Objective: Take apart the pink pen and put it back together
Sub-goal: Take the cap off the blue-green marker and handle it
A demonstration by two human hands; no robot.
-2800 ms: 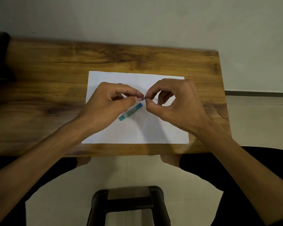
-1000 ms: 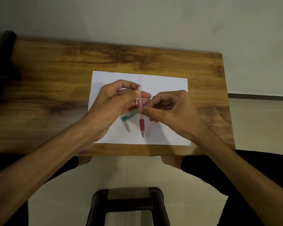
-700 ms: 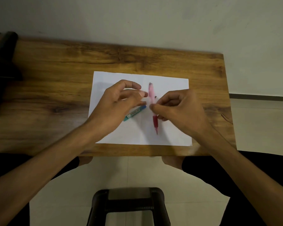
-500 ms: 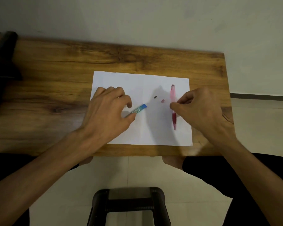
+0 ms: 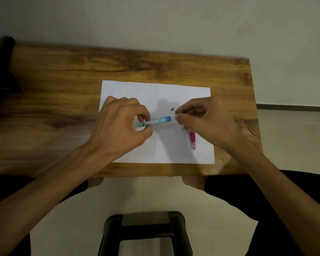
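On the white sheet of paper (image 5: 155,93) lying on the brown wood-grain table (image 5: 63,85), the left hand (image 5: 116,128) pinches the teal end of a slim blue-and-teal plastic lead case (image 5: 154,121) between thumb and curled fingers, holding it nearly level just above the sheet. The right hand (image 5: 205,121) has its thumb and forefinger drawn close together near the case's blue end; whether they nip anything cannot be told. A tiny dark piece (image 5: 172,109) lies on the paper just beside those fingertips. The pink pen with its darker red grip (image 5: 192,138) rests on the paper under the right hand (only its tip end shows), pointing toward the person. A dark stool (image 5: 146,231) stands on the floor below.
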